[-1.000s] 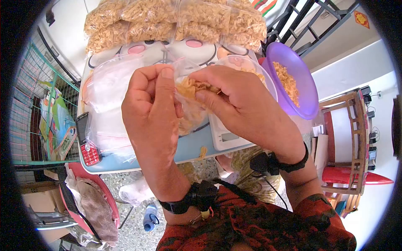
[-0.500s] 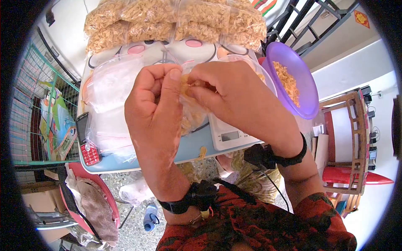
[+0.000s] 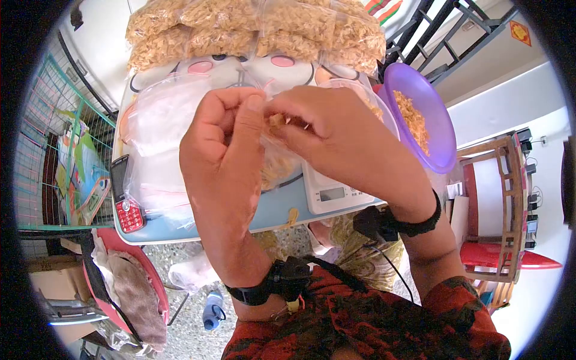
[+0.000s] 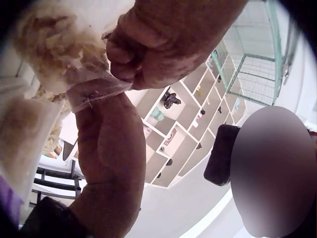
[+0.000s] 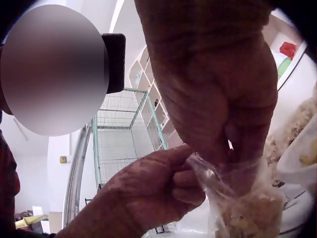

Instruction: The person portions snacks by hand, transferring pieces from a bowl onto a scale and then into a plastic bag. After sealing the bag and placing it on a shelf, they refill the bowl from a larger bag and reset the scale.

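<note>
Bag of clear plastic [image 5: 213,183], pinched by the left hand [image 3: 222,141], veiled fingertips of the right hand [image 3: 339,123] (hold unclear).

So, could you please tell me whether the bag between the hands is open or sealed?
Open: the right hand has its fingers inside the bag, above the flakes.

Left hand [image 3: 223,144] pinches with curled fingers [image 3: 217,116]; right hand [image 3: 342,126] bends just beside it, both arms [image 3: 437,261] extended forward
</note>
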Demonstrator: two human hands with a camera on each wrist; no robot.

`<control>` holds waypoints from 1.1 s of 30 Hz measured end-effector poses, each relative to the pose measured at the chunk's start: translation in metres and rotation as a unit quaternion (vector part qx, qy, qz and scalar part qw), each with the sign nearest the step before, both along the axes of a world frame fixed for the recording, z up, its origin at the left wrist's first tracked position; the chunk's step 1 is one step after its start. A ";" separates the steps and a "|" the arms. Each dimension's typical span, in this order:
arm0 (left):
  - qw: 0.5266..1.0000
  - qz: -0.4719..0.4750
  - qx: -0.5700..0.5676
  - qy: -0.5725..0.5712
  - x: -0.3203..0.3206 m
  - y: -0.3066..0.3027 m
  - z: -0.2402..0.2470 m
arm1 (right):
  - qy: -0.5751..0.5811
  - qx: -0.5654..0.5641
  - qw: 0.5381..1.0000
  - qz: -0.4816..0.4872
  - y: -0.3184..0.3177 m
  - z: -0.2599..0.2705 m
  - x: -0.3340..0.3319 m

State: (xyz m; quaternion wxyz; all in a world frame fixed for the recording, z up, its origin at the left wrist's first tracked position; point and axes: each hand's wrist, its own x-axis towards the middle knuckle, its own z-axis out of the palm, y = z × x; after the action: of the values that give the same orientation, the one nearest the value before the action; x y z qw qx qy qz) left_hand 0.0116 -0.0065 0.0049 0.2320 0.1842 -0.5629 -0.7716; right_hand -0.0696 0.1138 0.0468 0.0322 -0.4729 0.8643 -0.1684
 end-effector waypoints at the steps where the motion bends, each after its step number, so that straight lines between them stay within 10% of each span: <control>1: 1.000 -0.008 -0.004 0.007 0.000 0.000 0.000 | 0.006 0.006 1.000 0.000 -0.001 -0.002 0.000; 10: 0.998 0.050 0.031 -0.012 -0.002 -0.008 -0.006 | -0.071 -0.162 0.984 0.001 -0.001 0.004 0.007; 21: 0.998 0.052 0.037 0.025 -0.001 -0.009 -0.006 | -0.011 -0.018 0.989 0.143 -0.004 -0.012 0.011; 29: 0.996 0.090 0.025 0.013 0.007 -0.014 -0.007 | 0.118 -0.164 0.976 0.086 0.029 0.013 0.037; 33: 0.994 0.104 -0.001 0.018 0.011 -0.017 -0.009 | -0.008 -0.061 0.991 0.115 0.065 -0.009 0.068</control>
State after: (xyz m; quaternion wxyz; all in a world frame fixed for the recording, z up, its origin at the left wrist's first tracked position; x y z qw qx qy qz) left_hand 0.0228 -0.0232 -0.0043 0.3216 0.2276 -0.5368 -0.7461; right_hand -0.0016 0.1783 0.0374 0.0298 -0.5692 0.7917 -0.2197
